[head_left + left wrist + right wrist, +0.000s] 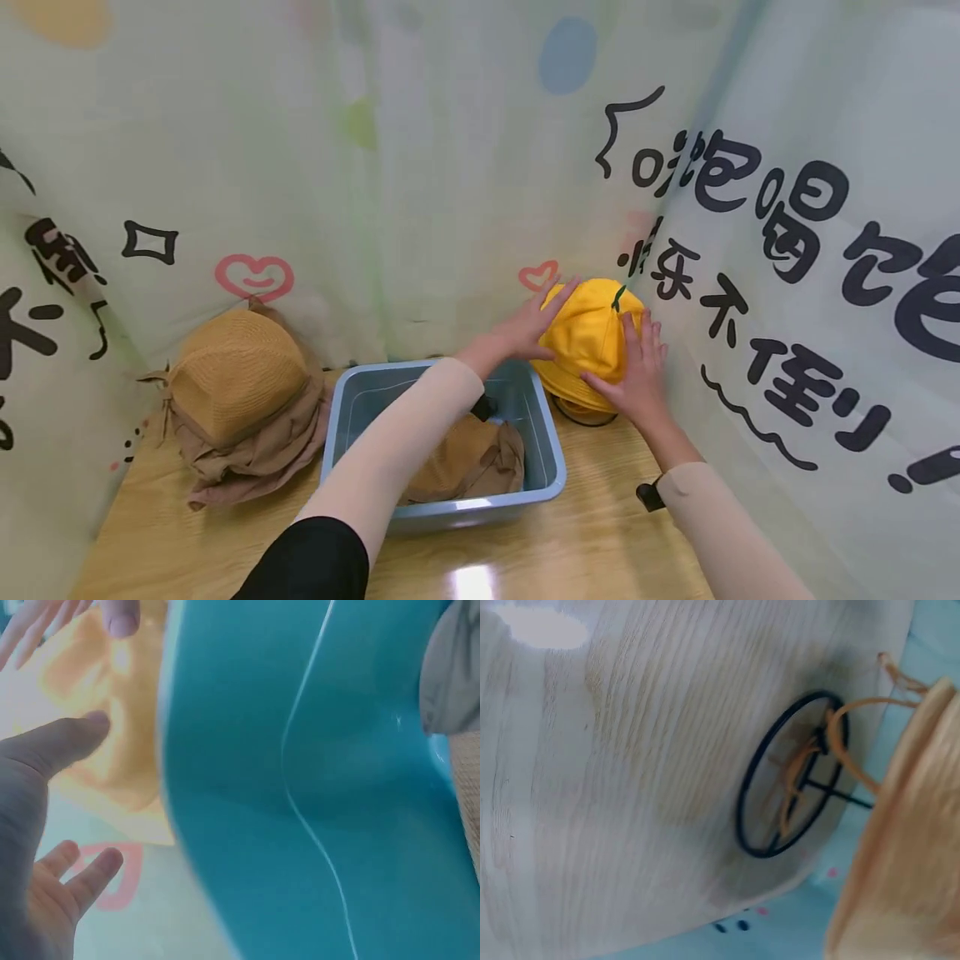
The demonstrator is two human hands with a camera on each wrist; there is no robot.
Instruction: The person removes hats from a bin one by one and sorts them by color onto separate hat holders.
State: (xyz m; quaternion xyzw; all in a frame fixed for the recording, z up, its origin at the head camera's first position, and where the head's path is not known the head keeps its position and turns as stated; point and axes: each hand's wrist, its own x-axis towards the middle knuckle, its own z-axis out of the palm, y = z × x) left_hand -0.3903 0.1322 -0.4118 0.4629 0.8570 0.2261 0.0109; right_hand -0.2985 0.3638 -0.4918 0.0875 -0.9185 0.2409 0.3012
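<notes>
A yellow bucket hat (588,342) with a small green sprig on its crown sits on a stand by the back curtain. My left hand (525,329) is at the hat's left side, fingers spread. On its right side my right hand (637,371) touches the hat, with the fingers fairly straight and the thumb at the front. Below the hat, the right wrist view shows the stand's round black wire base (742,799) and thin hanging cords (840,742). The right hand is out of that view.
A blue plastic bin (555,467) stands left of the yellow hat, holding a tan-brown hat (450,458). Farther left is a straw-and-brown cloth hat (240,383). All rest on a wooden tabletop (600,517). Printed curtains (450,208) enclose the back and sides.
</notes>
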